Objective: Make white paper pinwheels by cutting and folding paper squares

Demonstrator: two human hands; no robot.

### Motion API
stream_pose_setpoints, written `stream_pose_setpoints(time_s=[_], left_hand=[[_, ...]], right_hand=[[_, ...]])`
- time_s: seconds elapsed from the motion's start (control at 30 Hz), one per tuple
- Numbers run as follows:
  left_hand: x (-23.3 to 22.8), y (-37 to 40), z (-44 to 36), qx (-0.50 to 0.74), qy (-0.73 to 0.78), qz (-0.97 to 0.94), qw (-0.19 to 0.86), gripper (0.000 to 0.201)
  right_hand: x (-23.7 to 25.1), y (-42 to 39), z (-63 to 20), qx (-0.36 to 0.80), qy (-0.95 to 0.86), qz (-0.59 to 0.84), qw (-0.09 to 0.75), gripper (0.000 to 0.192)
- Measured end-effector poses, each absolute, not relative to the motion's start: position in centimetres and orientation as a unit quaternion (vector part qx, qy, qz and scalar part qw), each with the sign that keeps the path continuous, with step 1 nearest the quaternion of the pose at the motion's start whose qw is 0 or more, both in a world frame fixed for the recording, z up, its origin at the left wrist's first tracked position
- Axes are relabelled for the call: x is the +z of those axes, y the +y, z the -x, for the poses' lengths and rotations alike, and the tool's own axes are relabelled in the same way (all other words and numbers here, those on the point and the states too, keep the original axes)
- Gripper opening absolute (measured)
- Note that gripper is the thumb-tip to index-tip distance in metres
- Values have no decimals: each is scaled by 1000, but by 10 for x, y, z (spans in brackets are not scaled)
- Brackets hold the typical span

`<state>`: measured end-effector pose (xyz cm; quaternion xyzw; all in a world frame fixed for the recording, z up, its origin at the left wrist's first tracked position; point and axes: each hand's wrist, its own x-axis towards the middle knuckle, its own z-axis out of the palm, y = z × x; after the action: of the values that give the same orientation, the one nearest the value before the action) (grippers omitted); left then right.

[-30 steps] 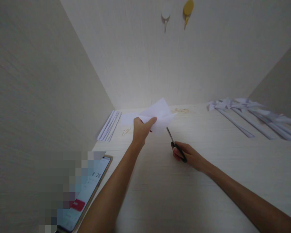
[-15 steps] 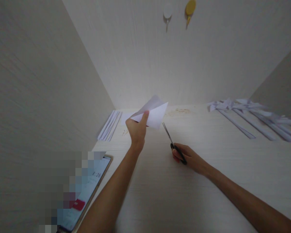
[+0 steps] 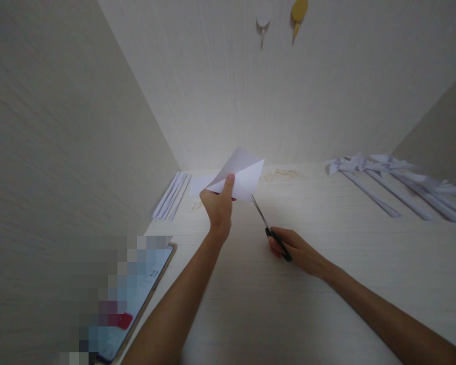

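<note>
My left hand (image 3: 219, 197) is closed on a folded sheet of white paper (image 3: 247, 178), with the thumb on top and the other fingers underneath, mostly hidden. One flap of the paper makes a diagonal edge across it. In my right hand (image 3: 289, 246) is a pair of scissors (image 3: 277, 242) with black handles, the fingers wrapped round them. The blades point up and left, and their tips reach the lower right corner of the paper. Whether they touch it I cannot tell. The blades look almost closed.
Rolled or folded white paper strips (image 3: 172, 196) lie at the back left, beside a flat white paper (image 3: 198, 185). Several paper sticks with pleated tops (image 3: 387, 177) lie at the right. A phone (image 3: 144, 299) rests by the left wall. Two hooks, one yellow (image 3: 299, 11), hang above.
The scissors have moved slightly left, bringing their tips up to the paper's lower corner. My left hand and the paper have shifted a little to the right, and the paper's back flap looks more spread.
</note>
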<state>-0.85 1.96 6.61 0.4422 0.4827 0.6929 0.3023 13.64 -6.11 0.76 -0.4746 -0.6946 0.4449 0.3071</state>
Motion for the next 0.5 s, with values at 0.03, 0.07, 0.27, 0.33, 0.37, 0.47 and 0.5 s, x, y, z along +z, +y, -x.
stream_pose_setpoints(time_s=[0.03, 0.07, 0.27, 0.33, 0.37, 0.47, 0.5], left_hand=[[66, 19, 8, 693, 485, -440, 302, 30], [66, 19, 8, 693, 487, -437, 301, 30], [63, 18, 6, 701, 485, -429, 298, 31], [62, 18, 5, 703, 484, -427, 299, 31], [61, 18, 4, 704, 484, -426, 299, 31], [61, 17, 2, 705, 481, -425, 302, 31], [61, 16, 1, 705, 481, -425, 302, 31]], right_hand=[[7, -61, -136, 443, -695, 477, 306, 37], [7, -62, -136, 440, -696, 479, 306, 38], [5, -62, -135, 424, -698, 490, 304, 35], [6, -63, -134, 423, -698, 492, 303, 34], [6, -63, -134, 422, -699, 492, 303, 34], [8, -63, -133, 417, -701, 494, 302, 34], [8, -63, -133, 416, -701, 495, 301, 34]])
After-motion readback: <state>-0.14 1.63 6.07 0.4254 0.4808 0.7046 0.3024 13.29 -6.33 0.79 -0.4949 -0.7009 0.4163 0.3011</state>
